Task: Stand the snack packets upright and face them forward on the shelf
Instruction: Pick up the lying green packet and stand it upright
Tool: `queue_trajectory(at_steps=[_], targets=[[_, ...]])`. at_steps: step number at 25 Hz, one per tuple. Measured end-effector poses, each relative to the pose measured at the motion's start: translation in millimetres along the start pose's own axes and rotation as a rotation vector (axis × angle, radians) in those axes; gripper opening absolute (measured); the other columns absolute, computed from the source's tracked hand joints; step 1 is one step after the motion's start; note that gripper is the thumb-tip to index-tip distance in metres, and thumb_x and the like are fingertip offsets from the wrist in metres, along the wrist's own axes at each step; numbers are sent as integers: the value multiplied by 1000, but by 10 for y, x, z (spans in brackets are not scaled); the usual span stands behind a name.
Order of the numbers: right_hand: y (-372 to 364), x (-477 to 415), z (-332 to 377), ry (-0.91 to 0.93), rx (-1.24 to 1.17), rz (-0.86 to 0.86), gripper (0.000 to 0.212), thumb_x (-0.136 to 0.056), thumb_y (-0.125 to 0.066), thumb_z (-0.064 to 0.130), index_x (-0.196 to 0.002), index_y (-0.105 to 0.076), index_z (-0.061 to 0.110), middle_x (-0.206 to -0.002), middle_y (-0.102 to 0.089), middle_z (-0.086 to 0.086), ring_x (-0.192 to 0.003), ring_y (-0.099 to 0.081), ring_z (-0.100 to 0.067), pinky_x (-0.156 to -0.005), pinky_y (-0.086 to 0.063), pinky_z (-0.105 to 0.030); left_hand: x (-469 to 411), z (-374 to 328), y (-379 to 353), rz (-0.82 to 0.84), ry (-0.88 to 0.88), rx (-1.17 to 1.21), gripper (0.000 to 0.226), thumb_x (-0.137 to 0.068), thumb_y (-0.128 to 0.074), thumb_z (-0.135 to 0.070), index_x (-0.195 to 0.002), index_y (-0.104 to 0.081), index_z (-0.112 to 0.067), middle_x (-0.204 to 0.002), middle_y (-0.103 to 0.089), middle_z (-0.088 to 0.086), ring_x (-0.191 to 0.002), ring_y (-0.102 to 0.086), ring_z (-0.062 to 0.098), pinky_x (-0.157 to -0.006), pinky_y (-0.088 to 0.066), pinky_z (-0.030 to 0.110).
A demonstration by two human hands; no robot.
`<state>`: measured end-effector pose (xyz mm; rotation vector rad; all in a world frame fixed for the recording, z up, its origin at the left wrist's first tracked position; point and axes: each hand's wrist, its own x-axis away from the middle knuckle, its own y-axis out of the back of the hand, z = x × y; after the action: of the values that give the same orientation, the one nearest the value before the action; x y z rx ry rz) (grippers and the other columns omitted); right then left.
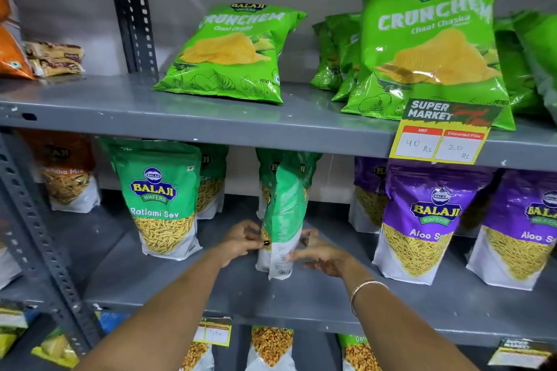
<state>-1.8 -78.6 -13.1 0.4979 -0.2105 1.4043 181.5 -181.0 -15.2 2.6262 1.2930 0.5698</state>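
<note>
A green Ratlami Sev packet (284, 220) stands upright on the middle grey shelf (187, 286), turned edge-on so its side and barcode show. My left hand (245, 239) pinches its left edge low down. My right hand (319, 253) touches its right edge with fingers spread. A second green Ratlami Sev packet (164, 199) stands to the left, facing forward. Two purple Aloo Sev packets (422, 220) (524, 232) stand to the right, facing forward. More green packets stand behind in the same row.
The upper shelf holds green Crunchem chip bags (232, 54) (431, 51) leaning back, and a yellow price tag (443, 135) hangs from its edge. An orange mix packet (69, 175) stands at far left. Grey slotted uprights (45, 244) frame the left side. More packets fill the lowest shelf.
</note>
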Motion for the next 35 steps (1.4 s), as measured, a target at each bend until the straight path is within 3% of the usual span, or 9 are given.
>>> queue_trajectory(at_steps=[3, 6, 11, 16, 21, 25, 29, 31, 35], targets=[[-21, -31, 22, 60, 94, 42, 103, -54, -85, 26, -137, -25, 20, -138, -42, 1, -130, -40, -18, -105, -41, -36, 3, -71, -139, -50, -91, -41, 69, -75, -72, -4, -133, -39, -22, -101, -60, 4, -97, -54, 15, -76, -43, 20], [29, -197, -130, 172, 178, -32, 99, -39, -92, 43, -126, -46, 37, -139, -50, -5, -133, -40, -24, -112, -37, -46, -62, -134, -249, -118, -96, -104, 67, -71, -77, -10, -127, -39, -8, -120, -52, 6, -112, -49, 20, -88, -39, 25], [290, -2, -32, 330, 42, -117, 90, -60, -73, -16, -136, -25, -2, -136, -47, -22, -111, -52, -22, -73, -54, -9, -132, -223, -251, -69, -67, -14, 82, -73, -75, -7, -138, -25, -12, -131, -52, 24, -114, -52, 26, -94, -41, 32], [479, -56, -65, 273, -20, -259, 72, -67, -66, -17, -132, -40, -1, -123, -60, -21, -111, -57, -28, -95, -49, -37, -174, -238, -253, -176, -50, -40, 47, -72, -74, -2, -104, -40, -10, -116, -51, 13, -106, -47, 19, -85, -39, 27], [497, -86, -84, 277, -187, -192, 75, -65, -77, -5, -128, -37, 2, -118, -60, -13, -109, -59, -26, -77, -56, -22, -171, -271, -382, -225, -60, 28, 68, -71, -73, 3, -130, -38, 0, -118, -58, 15, -102, -53, 20, -85, -43, 27], [445, -157, -71, 314, -114, -278, 87, -53, -84, 1, -129, -42, 8, -127, -60, -14, -118, -57, -29, -101, -48, -42, -161, -288, -502, -264, -89, 57, 52, -73, -70, 6, -121, -49, 6, -124, -61, 21, -97, -53, 15, -76, -46, 24], [505, -227, -114, 294, -35, -261, 85, -55, -85, 2, -129, -42, 7, -123, -59, -6, -115, -54, -22, -104, -43, -38, -171, -270, -553, -316, -97, 55, 53, -73, -72, 2, -120, -50, 4, -123, -62, 21, -97, -54, 16, -82, -44, 25], [570, -292, -182, 155, 143, -197, 86, -44, -91, 21, -119, -51, 7, -116, -65, -6, -104, -61, -22, -95, -51, -39, -156, -249, -533, -315, -70, 30, 53, -73, -74, -3, -119, -47, 1, -121, -59, 20, -104, -55, 20, -86, -46, 28], [542, -41, -29, -273, 416, 85, 11, -79, -67, 11, -71, -61, 6, -49, -63, -7, -43, -57, -17, -44, -53, -29, 38, -78, -282, -278, 117, -26, 66, -79, -70, -18, -134, -37, -3, -135, -45, 14, -126, -46, 29, -90, -39, 31]])
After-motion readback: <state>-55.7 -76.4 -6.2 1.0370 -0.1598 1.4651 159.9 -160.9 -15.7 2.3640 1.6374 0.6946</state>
